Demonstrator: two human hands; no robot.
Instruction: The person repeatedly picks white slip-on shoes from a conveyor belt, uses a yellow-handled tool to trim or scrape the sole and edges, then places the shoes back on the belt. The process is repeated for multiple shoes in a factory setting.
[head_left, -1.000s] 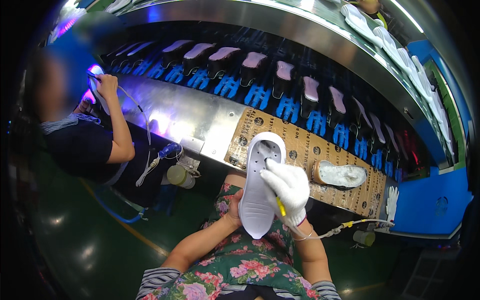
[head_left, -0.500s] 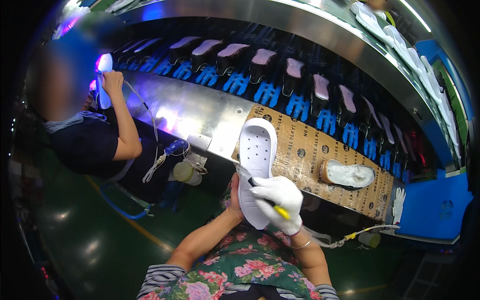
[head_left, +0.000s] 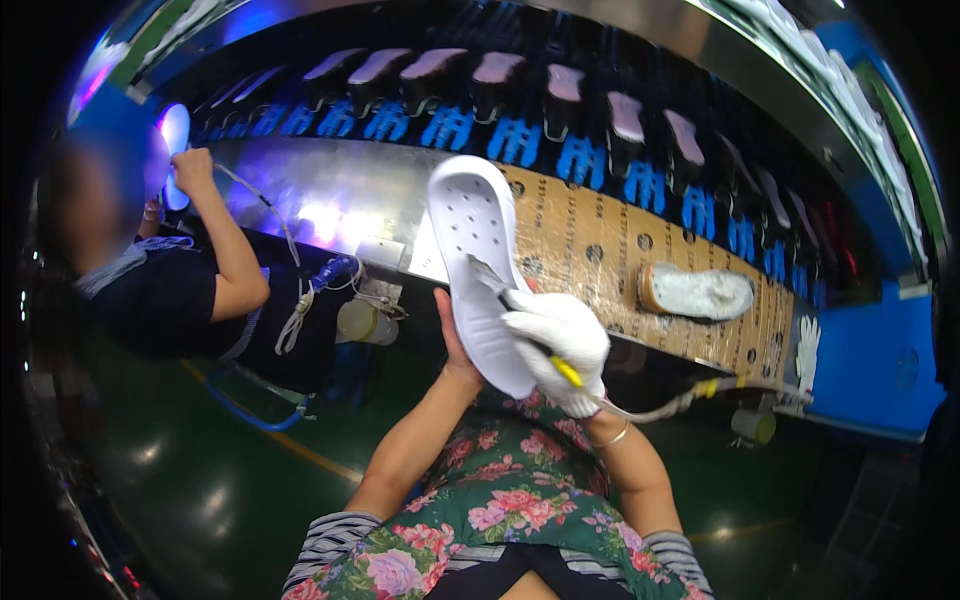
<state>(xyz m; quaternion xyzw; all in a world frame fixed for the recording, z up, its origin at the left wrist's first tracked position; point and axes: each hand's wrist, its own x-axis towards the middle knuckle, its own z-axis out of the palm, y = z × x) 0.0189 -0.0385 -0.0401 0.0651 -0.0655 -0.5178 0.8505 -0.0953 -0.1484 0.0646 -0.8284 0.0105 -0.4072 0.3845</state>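
A white shoe sole (head_left: 475,225), dotted with small holes toward its wide end, is held tilted in front of me. My bare left hand (head_left: 457,345) grips it from beneath and along its left edge; part of the fingers is hidden behind it. My right hand (head_left: 560,340), in a white glove, is closed around a slim brush (head_left: 490,278) with a yellow part near its rear. The brush's tip rests over the inner face of the sole, near its middle. A pale hose (head_left: 655,412) runs from beside my right hand toward the bench's right end.
Brown printed cardboard (head_left: 600,250) covers the bench, with a shoe (head_left: 700,292) lying on it. Behind runs a rack of dark shoes (head_left: 495,75) with pinkish soles above blue clamps (head_left: 515,140). A white glove (head_left: 808,350) hangs at right. On the left, a co-worker (head_left: 170,290) holds another sole.
The brush has gone from the sole's left edge onto its inner face. The sole sits higher and further left in view, and the whole view has shifted a little.
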